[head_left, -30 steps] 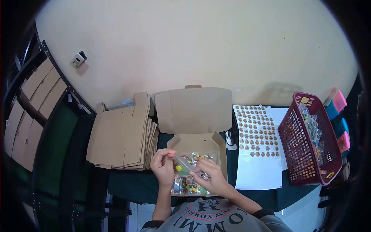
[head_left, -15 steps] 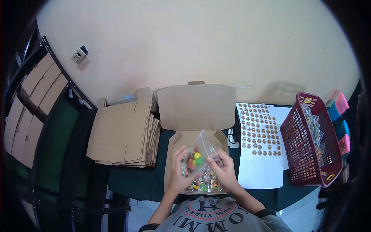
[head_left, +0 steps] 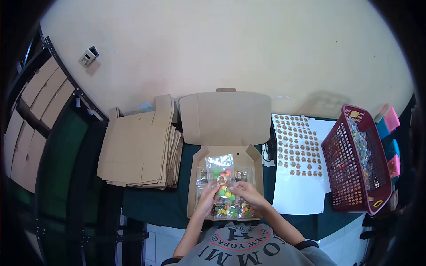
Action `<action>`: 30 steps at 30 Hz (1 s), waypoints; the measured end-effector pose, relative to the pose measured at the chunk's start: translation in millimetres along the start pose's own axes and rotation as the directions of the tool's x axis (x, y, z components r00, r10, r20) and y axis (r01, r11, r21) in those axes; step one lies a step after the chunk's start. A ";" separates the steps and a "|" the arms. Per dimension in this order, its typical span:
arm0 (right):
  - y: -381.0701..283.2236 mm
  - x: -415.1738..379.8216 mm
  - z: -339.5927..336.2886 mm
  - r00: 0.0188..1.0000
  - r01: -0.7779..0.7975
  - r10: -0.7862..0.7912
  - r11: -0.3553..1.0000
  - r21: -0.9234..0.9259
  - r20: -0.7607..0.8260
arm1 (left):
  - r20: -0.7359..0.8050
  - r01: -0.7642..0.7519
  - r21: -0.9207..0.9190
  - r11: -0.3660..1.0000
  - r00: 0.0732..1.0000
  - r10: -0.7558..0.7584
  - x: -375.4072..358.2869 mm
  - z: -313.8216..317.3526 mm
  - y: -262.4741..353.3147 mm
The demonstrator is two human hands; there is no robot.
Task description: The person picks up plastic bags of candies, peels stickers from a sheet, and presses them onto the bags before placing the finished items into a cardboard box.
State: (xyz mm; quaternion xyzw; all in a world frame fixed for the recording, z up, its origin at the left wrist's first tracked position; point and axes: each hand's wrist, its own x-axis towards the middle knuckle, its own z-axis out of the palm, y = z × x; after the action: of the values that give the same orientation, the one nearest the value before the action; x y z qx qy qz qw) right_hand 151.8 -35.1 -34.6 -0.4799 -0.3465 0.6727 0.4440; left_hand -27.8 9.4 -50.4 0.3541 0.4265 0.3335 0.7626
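A clear plastic bag of colourful round candies (head_left: 220,170) with a round sticker on its front is held upright over the open cardboard box (head_left: 193,195). My left hand (head_left: 207,199) grips the bag's left side, fingers closed. On its right side, my right hand (head_left: 246,193) pinches the edge. Beneath and around the held bag, more small candy bags (head_left: 245,209) lie in the box. The box lid (head_left: 226,117) stands raised at the back.
Flattened cardboard boxes (head_left: 131,150) are stacked at the left. To the right lie a sheet of round stickers (head_left: 298,190) and a maroon basket (head_left: 346,173) of candy bags. Shelving with cartons (head_left: 44,97) stands far left.
The held bag has turned from tilted to upright, its sticker now facing the camera. Both hands have shifted slightly and hold its sides. More bags inside the box are visible.
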 end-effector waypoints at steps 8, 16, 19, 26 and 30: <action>138.3 29.7 -33.8 0.832 -0.548 0.403 0.705 0.450 0.381 | 0.176 0.402 -0.050 0.914 0.905 -0.388 23.5 -71.3 -95.9; 185.5 43.1 -10.5 0.906 -0.405 0.423 0.877 -0.259 0.016 | -0.137 -0.009 0.856 0.516 0.960 0.244 30.3 -101.7 -138.5; 203.0 47.8 -10.7 0.948 -0.304 0.315 0.849 -0.431 -0.048 | -0.164 0.048 0.902 0.429 0.957 0.238 27.7 -99.2 -137.2; 189.2 40.8 -3.9 0.989 -0.147 0.096 0.465 -0.873 -0.115 | -0.016 -0.150 0.927 0.342 0.898 0.439 25.1 -96.6 -137.0; 163.9 28.5 9.4 0.975 -0.223 0.099 0.362 -0.905 -0.201 | -0.029 -0.059 0.946 0.319 0.964 0.265 24.9 -91.0 -129.2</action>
State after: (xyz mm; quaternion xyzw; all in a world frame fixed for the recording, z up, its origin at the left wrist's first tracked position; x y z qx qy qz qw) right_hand 95.3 -68.9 -187.7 -0.7136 -0.5877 0.3778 0.0520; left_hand -71.4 -15.2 -202.3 0.7372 0.5685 0.1323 0.3404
